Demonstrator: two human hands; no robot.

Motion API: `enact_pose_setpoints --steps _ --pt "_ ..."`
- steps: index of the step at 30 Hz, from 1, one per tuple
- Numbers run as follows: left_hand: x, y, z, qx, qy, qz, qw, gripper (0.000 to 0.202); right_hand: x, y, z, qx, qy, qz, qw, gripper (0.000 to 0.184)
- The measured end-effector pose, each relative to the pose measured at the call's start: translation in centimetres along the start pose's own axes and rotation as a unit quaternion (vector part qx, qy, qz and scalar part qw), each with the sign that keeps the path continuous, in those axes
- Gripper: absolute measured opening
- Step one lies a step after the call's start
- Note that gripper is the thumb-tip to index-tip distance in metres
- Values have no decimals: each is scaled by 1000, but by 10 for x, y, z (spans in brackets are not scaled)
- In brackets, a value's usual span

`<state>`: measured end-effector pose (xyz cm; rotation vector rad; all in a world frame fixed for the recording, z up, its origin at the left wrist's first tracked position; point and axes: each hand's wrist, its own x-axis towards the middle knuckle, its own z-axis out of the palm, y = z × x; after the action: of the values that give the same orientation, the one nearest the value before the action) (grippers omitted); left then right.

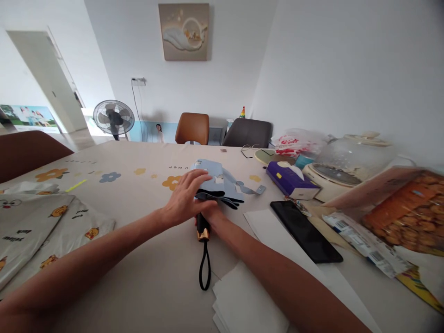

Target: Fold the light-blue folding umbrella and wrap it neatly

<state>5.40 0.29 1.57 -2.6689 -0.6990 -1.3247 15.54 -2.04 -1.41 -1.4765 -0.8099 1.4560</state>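
Observation:
A light blue folding umbrella (pixel 211 167) lies folded but loose on the table in front of me, its dark-lined fabric edges bunched toward me. Its black handle with a gold-coloured end and a black wrist loop (pixel 205 273) points at my body. My left hand (pixel 187 194) rests across the top of the fabric, fingers stretched out and thumb over the near edge. Beneath it, my right hand (pixel 211 213) is wrapped round the umbrella near the handle; most of its fingers are hidden. The closing strap (pixel 255 189) trails loose to the right.
White paper sheets (pixel 246 296) and a black phone (pixel 305 231) lie at the right. Beyond are a purple tissue box (pixel 291 179), a domed appliance (pixel 350 162), glasses (pixel 255 150) and snack packages (pixel 405 212). Printed plastic bags (pixel 52 226) lie left. Chairs (pixel 192 128) stand behind the table.

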Motion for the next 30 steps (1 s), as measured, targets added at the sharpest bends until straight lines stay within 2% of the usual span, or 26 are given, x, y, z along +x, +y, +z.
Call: enact_pose_setpoints --steps 2,4,10,13,18,21,25,27,30 --pt "12 10 -4 34 -55 32 997 43 -1 0 0 -10 0 0 1000 13" --pt "22 12 -5 70 -85 47 993 37 0 0 0 -7 3 -7 1000 14" --pt "49 2 -3 109 -189 115 969 42 -2 -1 0 -9 -8 -11 1000 12" --pt "62 -2 -4 135 -166 68 974 39 -5 -2 1 5 -9 -8 1000 14" --pt "71 -18 -21 141 -23 -90 986 25 -3 -2 -5 41 -37 11 998 17" --pt "56 -30 -37 137 30 -159 977 22 -1 -4 -12 71 -88 18 993 19" --pt "9 -40 -53 175 -1 -212 961 26 -4 -10 -22 110 -131 33 985 21" --pt "-17 -43 -54 187 -25 -191 963 32 -5 -13 -25 114 -150 45 981 19" --pt "-50 -48 -47 169 -71 -119 976 47 -4 -12 -29 119 -206 50 970 17"
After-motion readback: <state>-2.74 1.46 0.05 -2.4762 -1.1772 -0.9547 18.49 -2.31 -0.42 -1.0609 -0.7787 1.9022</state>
